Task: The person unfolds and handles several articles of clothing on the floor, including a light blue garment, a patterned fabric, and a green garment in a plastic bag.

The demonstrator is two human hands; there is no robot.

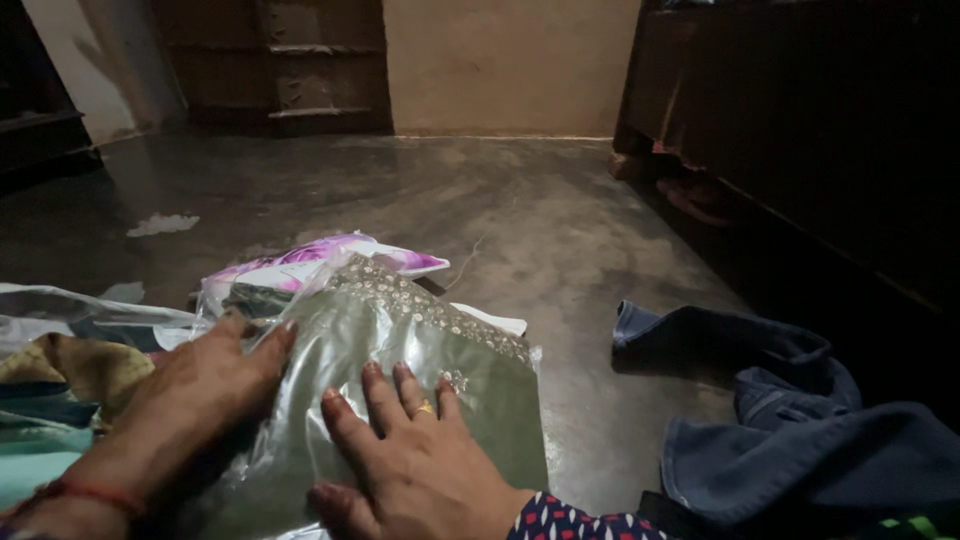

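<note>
Green embroidered garment in clear plastic bag point(400, 370) lies on floor point(560, 240), long axis running away from person. Left hand point(205, 385) and right hand point(420, 455) both flat on it, fingers spread, gripping nothing; right hand nearer centre.

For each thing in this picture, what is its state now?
Left hand: flat on the green garment packet, open.
Right hand: flat on the same packet, fingers spread.
Green garment packet: folded, in clear plastic, lying flat.
Pink and white packet: lying behind it, partly covered.
Blue denim garment: crumpled on the floor.
</note>
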